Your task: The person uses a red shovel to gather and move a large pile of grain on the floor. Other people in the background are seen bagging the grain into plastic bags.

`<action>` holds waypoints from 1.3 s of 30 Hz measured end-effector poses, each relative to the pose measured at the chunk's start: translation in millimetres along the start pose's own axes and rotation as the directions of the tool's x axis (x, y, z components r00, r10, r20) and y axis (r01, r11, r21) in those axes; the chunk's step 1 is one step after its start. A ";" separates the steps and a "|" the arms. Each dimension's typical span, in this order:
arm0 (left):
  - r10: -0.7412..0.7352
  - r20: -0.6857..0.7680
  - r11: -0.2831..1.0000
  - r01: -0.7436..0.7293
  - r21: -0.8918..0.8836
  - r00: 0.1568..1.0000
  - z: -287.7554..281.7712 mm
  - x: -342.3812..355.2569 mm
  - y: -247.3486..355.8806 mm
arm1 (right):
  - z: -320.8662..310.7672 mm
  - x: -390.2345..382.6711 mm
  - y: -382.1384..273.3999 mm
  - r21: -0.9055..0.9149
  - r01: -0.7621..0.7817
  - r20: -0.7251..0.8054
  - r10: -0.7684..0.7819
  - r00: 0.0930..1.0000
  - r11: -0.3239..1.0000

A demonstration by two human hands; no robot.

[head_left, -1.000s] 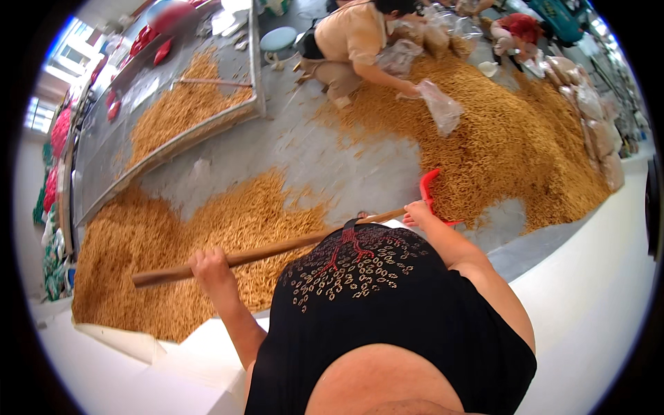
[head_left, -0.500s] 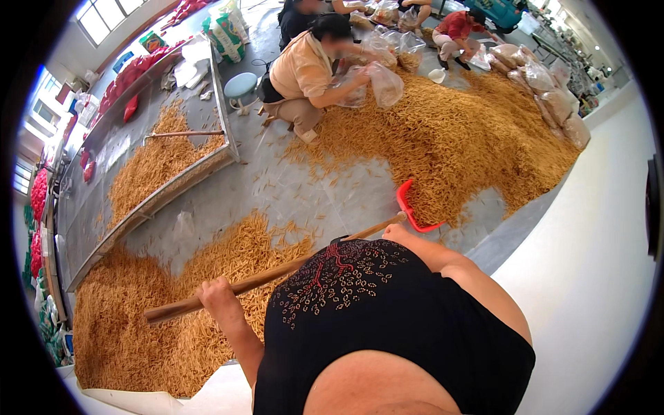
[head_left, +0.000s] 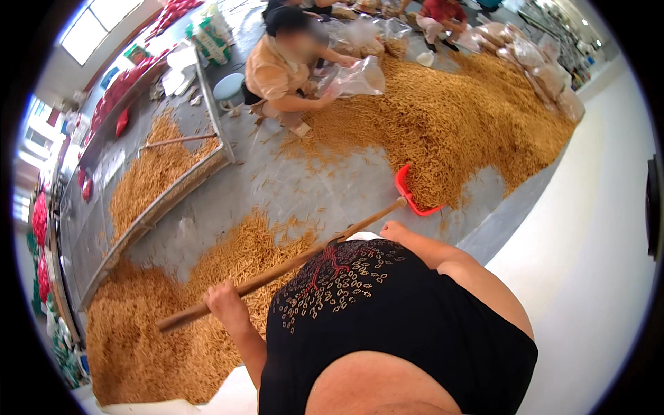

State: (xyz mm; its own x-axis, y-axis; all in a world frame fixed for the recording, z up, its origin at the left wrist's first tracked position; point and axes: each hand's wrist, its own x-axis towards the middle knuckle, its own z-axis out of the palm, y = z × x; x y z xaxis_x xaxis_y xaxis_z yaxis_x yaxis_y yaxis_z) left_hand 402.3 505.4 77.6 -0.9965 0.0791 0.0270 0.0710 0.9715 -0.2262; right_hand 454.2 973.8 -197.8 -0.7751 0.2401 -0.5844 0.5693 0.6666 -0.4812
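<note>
My left hand point(head_left: 226, 304) is wrapped around a long wooden handle point(head_left: 294, 264), near its lower-left end. The handle slants up to the right, passing in front of my black top, to a red shovel point(head_left: 409, 196). That shovel's blade lies against the edge of a big heap of golden-brown, stick-shaped pieces point(head_left: 463, 124). My right hand point(head_left: 394, 231) is closed just below the handle, near the shovel head; what its fingers hold, if anything, is hidden. A second heap of the same pieces point(head_left: 149, 325) spreads under and beyond my left hand.
A co-worker in a peach top point(head_left: 266, 69) crouches at the big heap with a clear plastic bag point(head_left: 356, 79). A low metal-edged tray point(head_left: 162, 197) stands at the left with a rake-like tool point(head_left: 180, 140). Filled bags point(head_left: 532, 66) line the far right; a white wall point(head_left: 553, 277) is beside me.
The red shovel has moved slightly up in the picture, and my left hand slightly right with the handle. My right hand now sits further from the handle's line. The co-worker has shifted left.
</note>
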 end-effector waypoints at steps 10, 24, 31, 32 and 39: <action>0.160 -0.013 0.981 -0.157 0.111 0.987 -60.4 6.2 28.3 | 41.8 44.1 -30.8 0.768 -0.590 0.415 0.507 0.755 0.249; 0.062 0.399 0.906 -0.219 0.362 0.915 -104.3 15.6 61.0 | 101.3 125.0 9.4 0.656 -0.370 0.692 0.328 0.644 -0.658; 0.150 0.352 0.908 -0.269 0.321 0.924 -47.1 15.3 -10.5 | 127.4 112.9 -11.5 0.673 -0.512 0.737 0.428 0.523 -0.534; 0.142 0.360 0.899 -0.272 0.343 0.922 -40.2 15.3 -23.8 | 131.9 109.9 -15.2 0.672 -0.527 0.739 0.435 0.514 -0.520; 0.124 0.360 0.925 -0.238 0.295 0.925 -33.1 -9.3 -70.8 | 128.4 77.5 -46.6 0.692 -0.530 0.722 0.450 0.525 -0.490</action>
State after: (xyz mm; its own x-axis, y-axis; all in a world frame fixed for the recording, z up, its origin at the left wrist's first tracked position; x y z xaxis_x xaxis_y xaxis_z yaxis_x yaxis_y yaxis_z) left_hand 408.0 443.2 125.6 -0.9287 0.1131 -0.3532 0.2903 0.8143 -0.5026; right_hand 402.8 870.8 -304.6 0.0471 -0.0832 -0.9954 0.3214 -0.9423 0.0939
